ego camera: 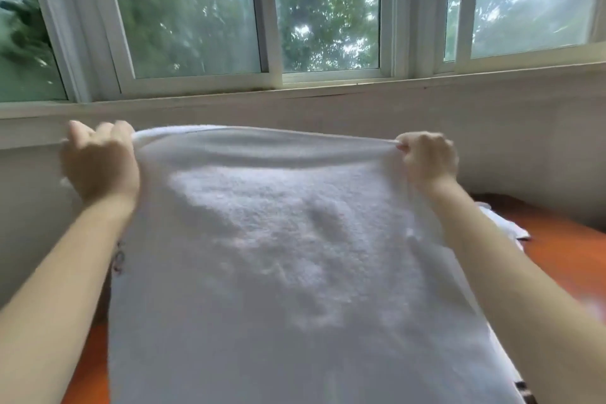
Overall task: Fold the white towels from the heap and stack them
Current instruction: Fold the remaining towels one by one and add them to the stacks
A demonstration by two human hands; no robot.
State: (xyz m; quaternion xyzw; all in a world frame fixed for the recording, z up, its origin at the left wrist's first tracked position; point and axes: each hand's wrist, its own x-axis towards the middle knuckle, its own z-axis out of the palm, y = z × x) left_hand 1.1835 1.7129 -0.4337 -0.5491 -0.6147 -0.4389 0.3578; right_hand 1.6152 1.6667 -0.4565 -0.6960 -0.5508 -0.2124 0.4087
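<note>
Holding the far edge of a white towel (295, 256) raised in front of the window (328, 10), the left hand (100, 164) has its fingers curled tight over the left corner. The towel hangs spread between both arms, covering most of the orange table (564, 256). The right hand (426, 157) pinches the right corner between narrow fingertips. More white cloth (501, 223) lies beyond the right forearm.

Setting: a lived-in room, probably a home. Wide row of white-framed sliding windows (262, 16) with trees close outside, a pale curtain (70, 20) at the left end, plain white wall below the sill, orange-brown wooden table (564, 259).
</note>
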